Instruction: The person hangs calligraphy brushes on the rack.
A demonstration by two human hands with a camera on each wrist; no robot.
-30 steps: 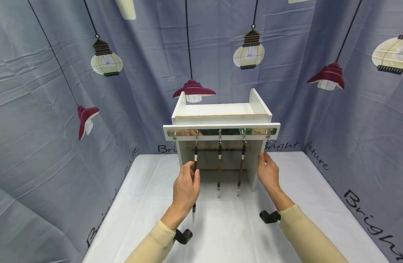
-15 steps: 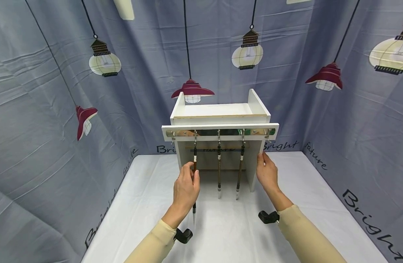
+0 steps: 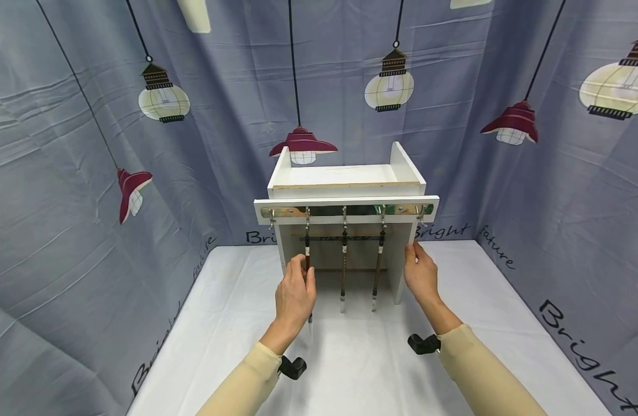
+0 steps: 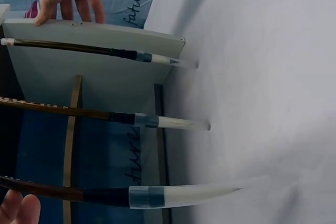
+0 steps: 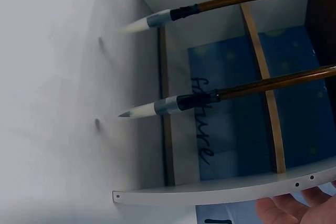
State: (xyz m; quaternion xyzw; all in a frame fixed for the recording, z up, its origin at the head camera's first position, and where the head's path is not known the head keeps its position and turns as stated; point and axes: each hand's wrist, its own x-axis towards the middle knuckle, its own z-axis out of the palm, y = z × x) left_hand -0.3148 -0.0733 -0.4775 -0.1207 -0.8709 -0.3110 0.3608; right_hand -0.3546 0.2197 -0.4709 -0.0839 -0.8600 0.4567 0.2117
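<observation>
A white wooden rack [image 3: 350, 191] stands on the table, with a row of metal hooks along its front rail [image 3: 262, 205]. Three calligraphy brushes hang from the hooks, tips down. My left hand [image 3: 294, 297] pinches the handle of the left brush [image 3: 307, 247], whose clear-capped tip [image 4: 194, 195] shows large in the left wrist view. The middle brush [image 3: 344, 271] and the right brush [image 3: 377, 271] hang free of both hands. My right hand [image 3: 422, 273] grips the front edge of the rack's right side panel [image 5: 210, 196], its thumb on the inner side.
A white cloth covers the table [image 3: 360, 370]. Behind it hangs a grey-blue curtain [image 3: 236, 115] printed with lamps. Two outer hooks [image 3: 271, 216] at the rail's ends bear no brush. Black wrist mounts [image 3: 423, 344] stick out from both sleeves.
The lower end of the left brush has swung slightly back toward the rack. The middle brush sways a little. Both hands keep their holds.
</observation>
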